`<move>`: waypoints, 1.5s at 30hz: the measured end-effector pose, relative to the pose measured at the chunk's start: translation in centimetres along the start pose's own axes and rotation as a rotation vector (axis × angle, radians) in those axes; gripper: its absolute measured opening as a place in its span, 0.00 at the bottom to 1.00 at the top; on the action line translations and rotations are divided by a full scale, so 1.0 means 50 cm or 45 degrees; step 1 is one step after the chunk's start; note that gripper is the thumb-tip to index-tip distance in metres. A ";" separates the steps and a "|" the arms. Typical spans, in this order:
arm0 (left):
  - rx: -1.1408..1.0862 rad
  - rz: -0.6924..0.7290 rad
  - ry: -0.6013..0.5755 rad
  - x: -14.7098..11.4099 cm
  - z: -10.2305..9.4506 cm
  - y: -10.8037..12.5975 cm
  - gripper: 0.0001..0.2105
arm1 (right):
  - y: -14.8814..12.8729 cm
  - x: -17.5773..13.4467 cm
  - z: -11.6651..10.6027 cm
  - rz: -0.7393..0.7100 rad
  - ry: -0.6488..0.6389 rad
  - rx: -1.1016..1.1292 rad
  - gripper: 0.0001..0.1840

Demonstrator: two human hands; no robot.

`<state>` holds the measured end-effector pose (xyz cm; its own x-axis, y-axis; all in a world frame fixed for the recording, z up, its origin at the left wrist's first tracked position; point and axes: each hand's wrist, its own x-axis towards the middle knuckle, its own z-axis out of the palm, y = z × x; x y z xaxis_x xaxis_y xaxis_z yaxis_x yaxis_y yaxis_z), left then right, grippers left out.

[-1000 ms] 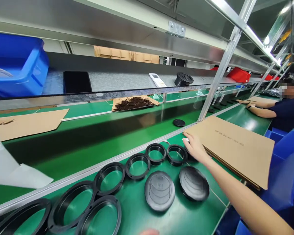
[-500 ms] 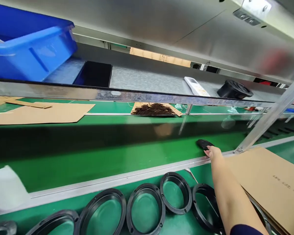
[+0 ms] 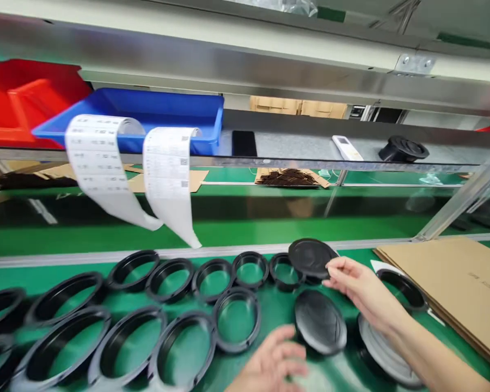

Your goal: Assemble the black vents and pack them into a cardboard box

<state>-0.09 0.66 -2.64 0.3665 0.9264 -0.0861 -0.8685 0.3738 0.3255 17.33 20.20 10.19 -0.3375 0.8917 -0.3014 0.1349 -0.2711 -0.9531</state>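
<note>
My right hand pinches the edge of a black round cover and holds it above the ring row. Below that cover, a second black round cover rests on the green bench. My left hand, slightly blurred, is at the bottom with fingers spread and nothing in it, just left of the second cover. Black rings lie in two rows to the left. Under my right forearm, a greyish round part is partly hidden.
Flat cardboard sheets are stacked at the right, beside another black ring. A metal post rises behind them. On the shelf above are a blue bin with hanging label strips, a red bin, a phone, and a white remote.
My right hand has come back from the green belt beyond the rail with the black cover, now over the bench. My left hand has entered. The view shows more of the left side.
</note>
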 end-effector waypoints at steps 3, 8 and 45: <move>-0.056 0.247 0.043 -0.007 0.017 -0.002 0.52 | 0.067 -0.183 0.100 0.186 -0.102 0.064 0.18; -0.268 0.244 0.217 -0.035 0.031 0.007 0.39 | 0.146 -0.337 0.200 0.440 -0.533 0.131 0.26; -0.234 -0.185 0.098 -0.033 0.031 0.021 0.36 | 0.150 -0.283 0.138 -0.543 -0.074 -0.908 0.22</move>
<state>-1.09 -0.55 -0.69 0.4715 0.8605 -0.1930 -0.8573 0.4985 0.1284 16.71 3.05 7.11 -0.5380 0.8407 0.0618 0.5357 0.3976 -0.7449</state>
